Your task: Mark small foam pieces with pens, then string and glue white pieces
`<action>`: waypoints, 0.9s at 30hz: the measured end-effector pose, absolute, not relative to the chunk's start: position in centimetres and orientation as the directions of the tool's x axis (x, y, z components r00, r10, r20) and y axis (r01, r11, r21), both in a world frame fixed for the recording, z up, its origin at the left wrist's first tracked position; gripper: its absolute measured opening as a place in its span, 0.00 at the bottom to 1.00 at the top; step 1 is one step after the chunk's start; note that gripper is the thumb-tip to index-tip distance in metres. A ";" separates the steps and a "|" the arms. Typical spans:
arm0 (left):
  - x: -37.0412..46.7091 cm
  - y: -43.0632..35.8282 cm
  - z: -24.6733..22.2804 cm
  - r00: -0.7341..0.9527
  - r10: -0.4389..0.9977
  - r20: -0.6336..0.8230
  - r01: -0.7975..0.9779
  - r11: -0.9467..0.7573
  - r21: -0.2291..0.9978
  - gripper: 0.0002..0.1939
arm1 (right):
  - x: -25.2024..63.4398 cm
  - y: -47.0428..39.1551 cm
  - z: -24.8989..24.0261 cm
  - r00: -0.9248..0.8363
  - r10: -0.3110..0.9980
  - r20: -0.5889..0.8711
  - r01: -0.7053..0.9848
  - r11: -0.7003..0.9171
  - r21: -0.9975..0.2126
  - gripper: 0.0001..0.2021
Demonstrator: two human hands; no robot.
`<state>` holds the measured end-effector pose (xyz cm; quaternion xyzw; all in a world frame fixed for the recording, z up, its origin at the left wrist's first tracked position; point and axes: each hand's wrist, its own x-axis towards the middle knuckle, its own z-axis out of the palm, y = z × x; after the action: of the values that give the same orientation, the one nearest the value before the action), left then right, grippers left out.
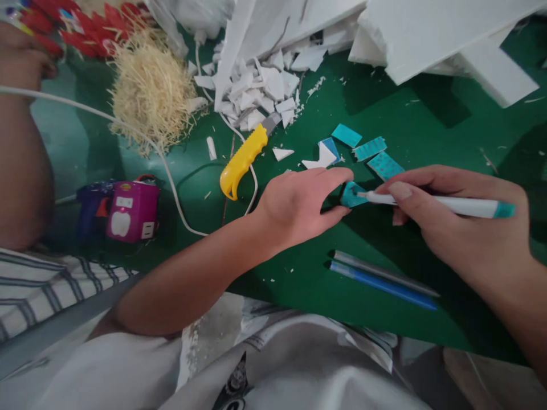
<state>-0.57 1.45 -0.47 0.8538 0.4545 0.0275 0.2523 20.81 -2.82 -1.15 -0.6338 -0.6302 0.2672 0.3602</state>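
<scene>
My left hand (305, 199) pinches a small teal-coloured piece (352, 195) between thumb and forefinger, just above the green table. In my right hand (448, 210) is a white marker (461, 206) with a teal end cap, held like a pencil. Its tip touches the teal piece or sits right at it. Beyond my hands lie several flat teal pieces, among them a plain one (347, 135), a striped one (370, 148) and a dotted one (385, 165). A blue piece (330, 149) is partly covered by white scraps. Nearer me rest a blue pen (384, 286) and a grey pen (384, 272), side by side.
A yellow utility knife (245, 159) lies left, blade toward a heap of white foam scraps (265, 91). Foam boards (427, 34) are stacked behind. Leftward are straw (149, 91), a white cable (166, 165), a magenta box-shaped thing (133, 212) and another person's arm (21, 154).
</scene>
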 end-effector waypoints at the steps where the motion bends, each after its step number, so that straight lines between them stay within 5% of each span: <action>1: -0.6 1.5 -0.4 0.585 0.790 -0.184 0.762 -0.458 0.458 0.18 | 20.9 -2.8 -1.1 0.045 0.994 0.105 0.607 0.056 -0.793 0.25; 14: -0.5 1.5 -0.4 0.575 0.794 -0.197 0.770 -0.443 0.459 0.19 | 20.6 -2.9 -1.0 0.079 0.987 0.143 0.572 0.073 -0.817 0.21; 19: -0.5 1.5 -0.4 0.573 0.795 -0.199 0.769 -0.438 0.466 0.17 | 20.4 -2.8 -0.6 0.041 0.999 0.033 0.595 0.002 -0.804 0.23; 23: -0.4 1.4 -0.3 0.565 0.796 -0.217 0.783 -0.434 0.445 0.19 | 20.5 -3.0 -1.0 0.094 0.986 0.137 0.580 0.057 -0.812 0.19; 27: -0.4 1.4 -0.3 0.572 0.793 -0.210 0.775 -0.438 0.454 0.18 | 20.4 -2.8 -0.6 0.064 0.998 0.021 0.560 -0.019 -0.828 0.15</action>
<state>-0.37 1.43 -0.34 0.8479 0.4625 0.0172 0.2586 20.39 -2.84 -0.65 -0.6409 -0.6076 0.3141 0.3485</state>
